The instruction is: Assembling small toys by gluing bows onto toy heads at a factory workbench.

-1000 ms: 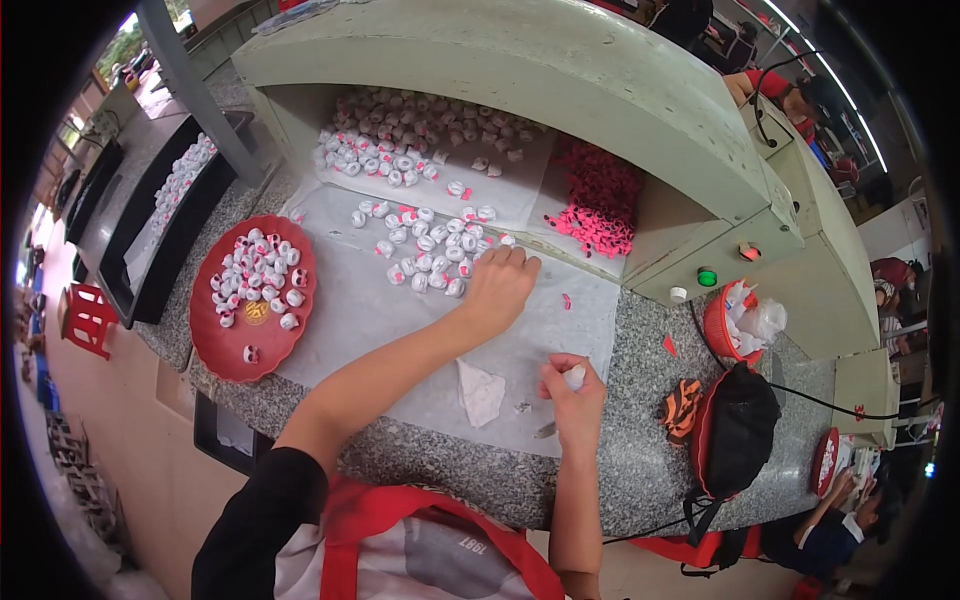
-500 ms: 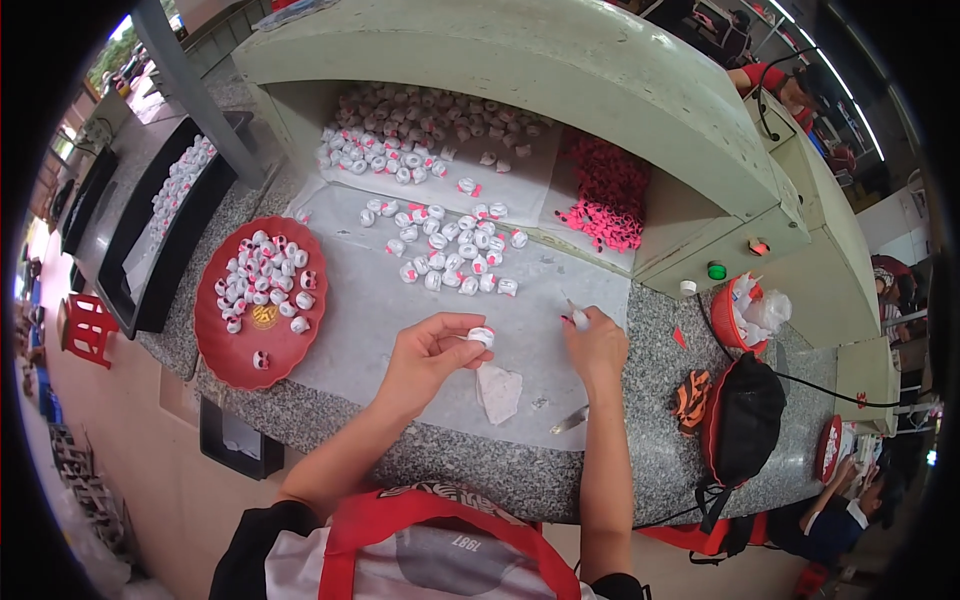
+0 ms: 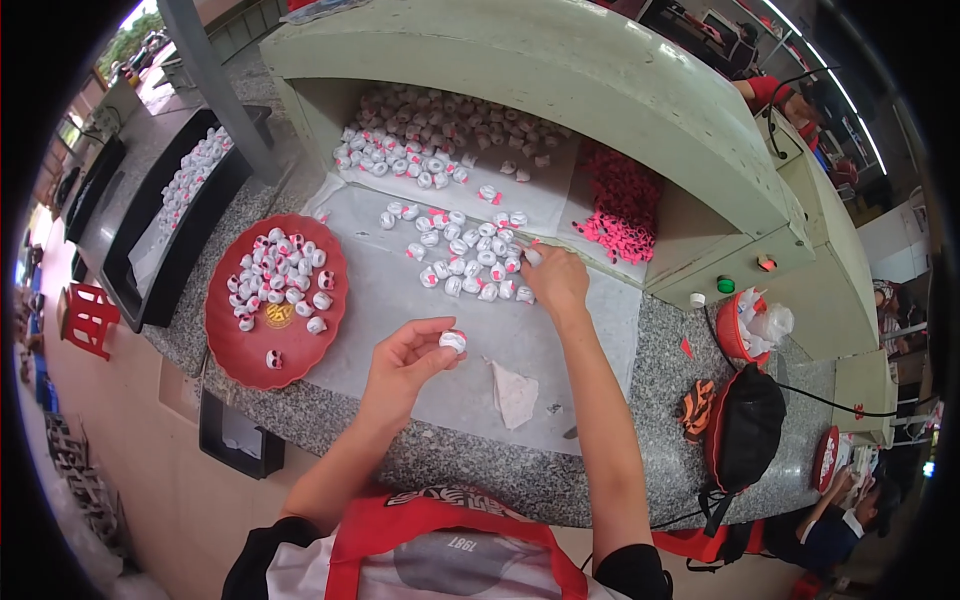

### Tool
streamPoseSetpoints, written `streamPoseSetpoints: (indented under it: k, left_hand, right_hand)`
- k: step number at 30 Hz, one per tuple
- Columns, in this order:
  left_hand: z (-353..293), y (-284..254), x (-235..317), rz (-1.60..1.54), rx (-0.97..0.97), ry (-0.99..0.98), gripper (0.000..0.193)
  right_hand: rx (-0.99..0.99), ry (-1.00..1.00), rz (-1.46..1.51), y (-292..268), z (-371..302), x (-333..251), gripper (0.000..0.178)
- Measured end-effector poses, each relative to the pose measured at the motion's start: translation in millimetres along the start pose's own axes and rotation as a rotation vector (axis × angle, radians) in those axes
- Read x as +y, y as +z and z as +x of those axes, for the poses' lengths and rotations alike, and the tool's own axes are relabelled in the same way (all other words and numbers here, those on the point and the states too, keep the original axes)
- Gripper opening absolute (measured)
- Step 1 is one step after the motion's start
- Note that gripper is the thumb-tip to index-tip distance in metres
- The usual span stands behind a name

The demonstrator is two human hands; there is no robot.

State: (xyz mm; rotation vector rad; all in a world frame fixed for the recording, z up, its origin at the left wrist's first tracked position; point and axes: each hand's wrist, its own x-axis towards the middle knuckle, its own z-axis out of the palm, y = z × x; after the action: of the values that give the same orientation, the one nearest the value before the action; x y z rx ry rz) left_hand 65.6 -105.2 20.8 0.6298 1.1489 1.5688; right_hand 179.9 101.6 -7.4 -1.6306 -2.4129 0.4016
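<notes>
My left hand (image 3: 402, 362) pinches a small round white piece with pink on it (image 3: 453, 342) between thumb and fingertips, above the paper-covered worktop (image 3: 450, 395). Farther off and to the right, my right hand (image 3: 560, 281) is closed around a small white object (image 3: 532, 257), perhaps a small bottle; the fingers cover most of it. That hand is at the right edge of a loose group of similar white and pink pieces (image 3: 472, 267). A crumpled white cloth (image 3: 514, 394) lies between my forearms.
At left is a red scalloped plate (image 3: 232, 350) of finished-looking white pieces. A pale green hooded cabinet (image 3: 560, 70) shelters more white pieces and a heap of pink parts (image 3: 618, 225). To the right stand a red basket (image 3: 735, 330) with plastic bags and a black bag (image 3: 745, 425).
My right hand has moved away from me and left, to the group of white pieces, still closed on the white object. My left hand has shifted slightly left with its piece.
</notes>
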Motion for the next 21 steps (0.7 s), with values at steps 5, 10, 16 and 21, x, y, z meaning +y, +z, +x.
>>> streamPoseSetpoints:
  k: [5, 10, 16, 21]
  left_hand:
    - [2, 0, 6, -0.044, 0.007, -0.025, 0.034]
    - [15, -1, 5, 0.016, 0.078, 0.016, 0.031]
    - [142, 14, 16, 1.172, 0.216, 0.774, 0.020]
    - [222, 47, 13, 1.791, 0.049, 0.546, 0.017]
  right_hand:
    - [0.032, -0.040, -0.059, 5, -2, -6, 0.027]
    - [0.105, -0.031, 0.135, 1, 1, -5, 0.027]
    - [0.068, 0.029, 0.033, 1, 7, -5, 0.027]
    - [0.182, 0.092, 0.166, -8, -30, 16, 0.024]
